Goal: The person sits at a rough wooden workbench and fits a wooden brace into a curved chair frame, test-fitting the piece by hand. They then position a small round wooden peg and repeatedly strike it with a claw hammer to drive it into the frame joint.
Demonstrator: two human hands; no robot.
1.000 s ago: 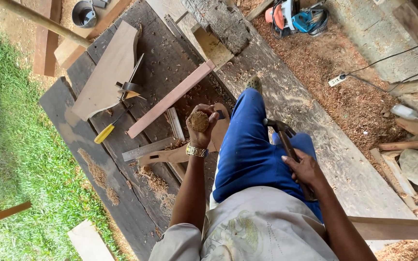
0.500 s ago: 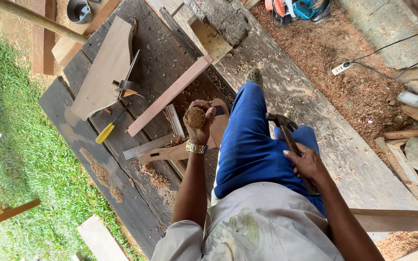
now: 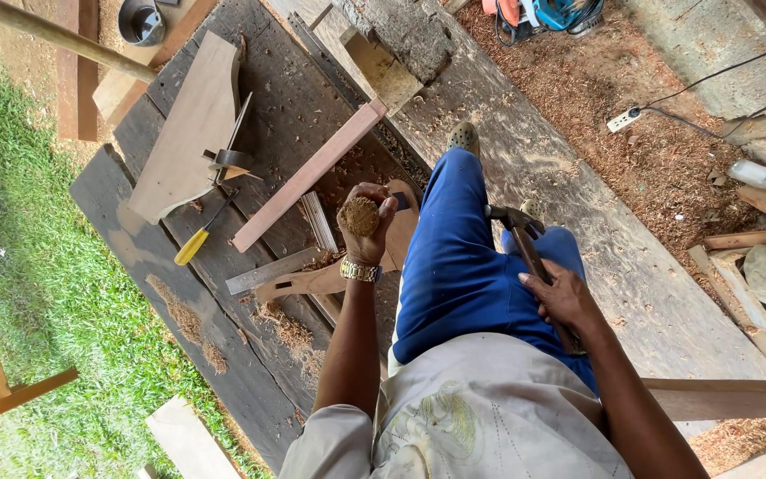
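Note:
My left hand [image 3: 366,223] is closed around the worn wooden handle end of a chisel [image 3: 360,215], held upright over a curved wooden piece [image 3: 325,280] on the dark workbench [image 3: 223,266]. A gold watch sits on that wrist. My right hand [image 3: 562,297] grips the handle of a claw hammer [image 3: 519,232], whose head rests over my blue trouser leg. The chisel's blade is hidden under my hand.
A long reddish batten [image 3: 308,176], a steel ruler [image 3: 272,270], a yellow-handled screwdriver [image 3: 195,244] and a shaped board [image 3: 188,133] lie on the bench. Wood shavings are scattered about. Grass lies to the left; sawdust, a power tool [image 3: 543,13] and a socket strip [image 3: 622,120] to the right.
The view has shifted a little. My right hand with the hammer has dropped slightly toward my leg; my left hand stays on the chisel.

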